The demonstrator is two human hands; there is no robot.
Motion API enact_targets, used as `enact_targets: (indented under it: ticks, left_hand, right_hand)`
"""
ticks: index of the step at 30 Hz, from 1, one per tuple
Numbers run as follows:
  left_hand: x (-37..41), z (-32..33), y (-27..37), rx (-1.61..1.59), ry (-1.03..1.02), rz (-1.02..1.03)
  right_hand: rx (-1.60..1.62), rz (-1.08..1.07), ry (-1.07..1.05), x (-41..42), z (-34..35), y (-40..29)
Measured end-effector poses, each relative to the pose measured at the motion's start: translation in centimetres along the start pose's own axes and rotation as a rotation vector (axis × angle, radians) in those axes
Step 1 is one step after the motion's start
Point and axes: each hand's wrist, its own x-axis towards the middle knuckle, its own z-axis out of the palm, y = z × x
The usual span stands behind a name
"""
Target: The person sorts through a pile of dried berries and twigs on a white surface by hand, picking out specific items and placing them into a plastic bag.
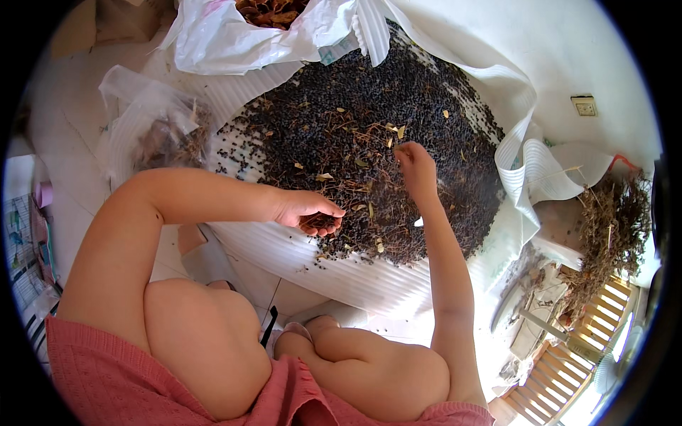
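A wide heap of small dark dried berries (341, 90), mixed with thin brown stems (362, 133) and a few yellowish leaves (323, 177), covers a ribbed white foam sheet (298, 274) on the floor. My left hand (309, 210), low over the near left part of the heap, is cupped around a small bunch of brown stems (321, 219). Above the middle of the heap, my right hand (418, 165) has thumb and fingertips pinched together by some pale leaves (394, 129). Something small may be between those fingertips; I cannot make it out.
A white plastic bag (213, 42) of reddish-brown dried leaves (277, 13) stands at the far edge. To the left lies a clear bag (154, 128) with dry plant matter. Dried plant bundles (613, 229), a wooden slatted bench (554, 367) and a fan (613, 367) are at right.
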Motion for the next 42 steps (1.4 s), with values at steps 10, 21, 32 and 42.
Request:
enact_targets:
  ticks: [10, 21, 32, 42]
  left_hand:
    - [-1.2, 0.0, -0.6, -0.03, 0.018, 0.021]
    - [-0.9, -0.6, 0.1, -0.055, 0.001, 0.083]
    - [-0.3, -0.5, 0.9, -0.223, 0.037, 0.126]
    - [-1.0, -1.8, 3.6, -0.665, 0.11, 0.4]
  right_hand:
    - [-0.5, -0.454, 0.189, 3.1, 5.3, -3.3]
    - [-0.305, -0.357, 0.156, 2.7, 6.1, -0.8]
    - [-0.444, -0.428, 0.263, 4.0, 6.6, -0.7]
    - [1.162, 0.324, -0.069, 2.0, 1.3, -2.1]
